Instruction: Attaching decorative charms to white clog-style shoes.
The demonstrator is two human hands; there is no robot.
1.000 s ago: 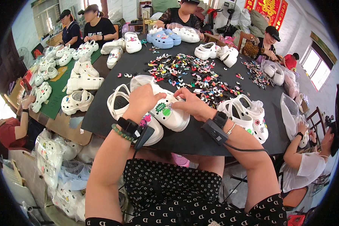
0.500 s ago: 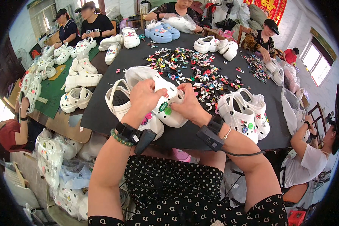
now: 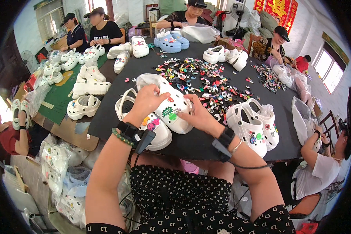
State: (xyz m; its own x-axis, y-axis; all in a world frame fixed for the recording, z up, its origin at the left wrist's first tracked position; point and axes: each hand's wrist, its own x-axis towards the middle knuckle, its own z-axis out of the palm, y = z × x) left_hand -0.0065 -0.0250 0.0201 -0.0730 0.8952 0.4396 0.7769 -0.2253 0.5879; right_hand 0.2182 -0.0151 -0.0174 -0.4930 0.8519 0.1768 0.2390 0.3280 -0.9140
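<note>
A white clog (image 3: 176, 126) with green and red shoe charms on its upper is held tilted over the table between my two hands. My left hand (image 3: 151, 102) grips its upper from the left, thumb lying beside the red charm. On the other side my right hand (image 3: 202, 116) has its fingers round the clog's edge and its thumb at a small greyish charm by the green ones. Clear plastic (image 3: 147, 79) shows at the clog's far end. Its mate, another white clog (image 3: 160, 141) with a pink charm, sits partly hidden under my left hand.
Loose charms (image 3: 199, 74) are heaped on the black table (image 3: 105, 113) beyond my hands. A decorated white clog pair (image 3: 250, 134) stands at the right, blue clogs (image 3: 171, 43) at the back. More white clogs (image 3: 90, 86) stand left. Several people work around.
The view has tilted, so the table sits slightly lower. My right thumb has shifted a little, showing the greyish charm more. At the far right, a co-worker's hand has drawn back from the charms.
</note>
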